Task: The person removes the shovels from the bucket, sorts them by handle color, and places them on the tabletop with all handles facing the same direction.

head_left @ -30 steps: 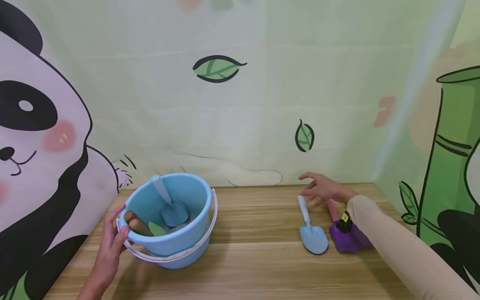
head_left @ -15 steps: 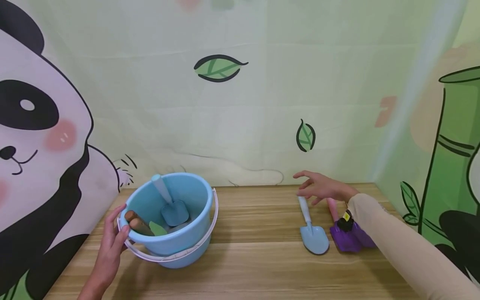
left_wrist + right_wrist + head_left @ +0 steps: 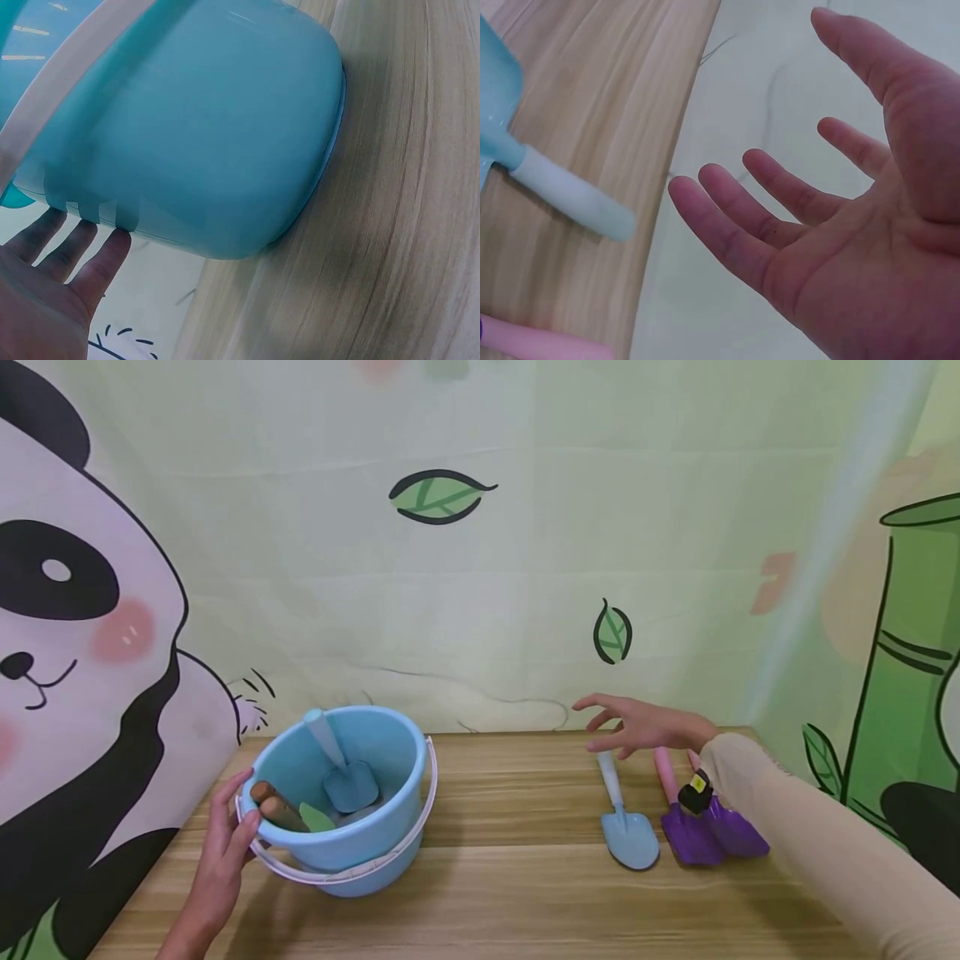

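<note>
My left hand (image 3: 213, 856) holds the left side of a light blue bucket (image 3: 367, 843), thumb and fingers at its rim. Its fingertips meet the bucket wall in the left wrist view. Inside the bucket are a blue toy shovel (image 3: 351, 787), brown stick-like pieces (image 3: 279, 814) and a green piece (image 3: 316, 817). My right hand (image 3: 648, 727) hovers with spread fingers, holding nothing, just above the handle end of another light blue shovel (image 3: 630, 842). In the right wrist view that shovel's pale handle (image 3: 574, 195) lies apart from the fingers. Two purple shovels (image 3: 692, 839) with pink handles lie alongside, partly behind the wrist.
All of this stands on a wood-grain tabletop (image 3: 495, 893). A pale printed backdrop (image 3: 510, 568) with a panda and leaves rises at the table's back edge. The bucket's white handle (image 3: 408, 835) hangs down its front.
My right hand has moved slightly left and up, away from the purple shovels, uncovering more of them. My left hand and the bucket have stayed in place.
</note>
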A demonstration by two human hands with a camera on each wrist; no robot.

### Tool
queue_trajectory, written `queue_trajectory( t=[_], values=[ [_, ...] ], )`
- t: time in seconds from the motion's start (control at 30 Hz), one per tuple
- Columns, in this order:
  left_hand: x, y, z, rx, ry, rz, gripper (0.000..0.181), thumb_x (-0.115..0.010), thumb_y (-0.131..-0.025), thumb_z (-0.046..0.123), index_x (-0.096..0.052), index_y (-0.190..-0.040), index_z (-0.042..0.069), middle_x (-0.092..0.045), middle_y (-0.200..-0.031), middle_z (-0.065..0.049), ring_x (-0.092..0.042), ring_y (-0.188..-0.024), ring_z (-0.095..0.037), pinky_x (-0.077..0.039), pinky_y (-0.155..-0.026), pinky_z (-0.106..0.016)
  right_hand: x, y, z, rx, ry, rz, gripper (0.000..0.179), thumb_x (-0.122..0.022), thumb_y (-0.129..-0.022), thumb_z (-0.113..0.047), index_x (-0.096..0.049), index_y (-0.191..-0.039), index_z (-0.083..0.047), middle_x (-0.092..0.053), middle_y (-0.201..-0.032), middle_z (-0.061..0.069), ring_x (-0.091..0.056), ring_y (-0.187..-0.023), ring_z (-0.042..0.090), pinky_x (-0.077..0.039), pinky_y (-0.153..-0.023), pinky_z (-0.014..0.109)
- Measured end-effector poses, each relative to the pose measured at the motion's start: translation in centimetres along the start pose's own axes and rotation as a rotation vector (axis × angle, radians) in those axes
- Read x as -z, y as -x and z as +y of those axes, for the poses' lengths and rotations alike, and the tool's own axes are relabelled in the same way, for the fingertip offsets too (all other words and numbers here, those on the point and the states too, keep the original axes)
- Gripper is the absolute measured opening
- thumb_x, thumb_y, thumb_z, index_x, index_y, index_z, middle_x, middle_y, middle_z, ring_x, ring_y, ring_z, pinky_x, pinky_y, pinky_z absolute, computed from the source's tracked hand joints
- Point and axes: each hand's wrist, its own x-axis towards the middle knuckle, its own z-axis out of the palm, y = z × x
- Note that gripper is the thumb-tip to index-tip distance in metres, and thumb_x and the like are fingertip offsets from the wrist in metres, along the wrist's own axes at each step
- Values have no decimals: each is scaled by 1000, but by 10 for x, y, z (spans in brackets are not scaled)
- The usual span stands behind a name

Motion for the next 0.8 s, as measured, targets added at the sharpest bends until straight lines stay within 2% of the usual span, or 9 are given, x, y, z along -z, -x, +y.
queue_trajectory(
  t=[0.13,0.2,0.33,0.43,0.5,0.63,0.73,0.8],
  values=[
    [0,1,1,1,-4,1,56,-36,-112,29,-13,-163,32,-24,-159,-15,-44,-124,-6,-49,-80,-20,0,2,-10,28,14,-31,77,-73,-97,-29,-28,-159,-24,-39,-155,23,-45,-137,49,-54,-92,49],
    [0,1,1,2,-12,2,56,-35,-112,29,-12,-164,32,-24,-160,-16,-45,-129,-16,-50,-81,-23,0,2,-16,41,24,-43,77,-73,-97,-29,-27,-159,-26,-38,-156,22,-48,-135,47,-55,-92,49],
    [0,0,2,2,-12,4,56,-34,-112,30,-12,-164,32,-22,-161,-18,-39,-136,-43,-53,-88,-44,2,4,-28,64,36,-62,79,-73,-97,-29,-25,-160,-27,-37,-157,21,-53,-132,43,-55,-92,50],
    [0,0,2,-2,-10,2,56,-33,-112,31,-11,-164,32,-20,-162,-19,-34,-138,-52,-49,-91,-59,4,5,-36,72,48,-71,80,-74,-97,-29,-24,-160,-30,-38,-157,18,-53,-132,40,-54,-93,49],
    [0,0,2,-5,-10,2,56,-33,-112,31,-11,-164,32,-20,-163,-19,-33,-139,-53,-50,-91,-58,5,6,-41,78,54,-75,81,-74,-97,-30,-24,-160,-33,-38,-157,16,-53,-133,38,-54,-94,49],
    [1,1,3,-11,-6,4,56,-33,-112,30,-12,-164,31,-22,-162,-18,-32,-140,-52,-53,-84,-35,7,8,-52,99,85,-71,81,-74,-96,-30,-24,-159,-36,-38,-157,12,-52,-134,37,-52,-97,51],
    [0,1,3,-14,2,4,56,-34,-112,29,-13,-164,31,-22,-161,-18,-32,-140,-52,-51,-79,-24,10,9,-60,130,126,-62,81,-74,-96,-31,-24,-159,-37,-39,-157,10,-53,-133,36,-50,-100,52],
    [1,1,2,-19,7,2,56,-34,-112,28,-13,-164,31,-21,-162,-18,-33,-139,-52,-51,-79,-24,12,10,-65,139,141,-55,81,-75,-96,-33,-25,-158,-40,-40,-156,8,-54,-133,33,-49,-101,51]
  ],
)
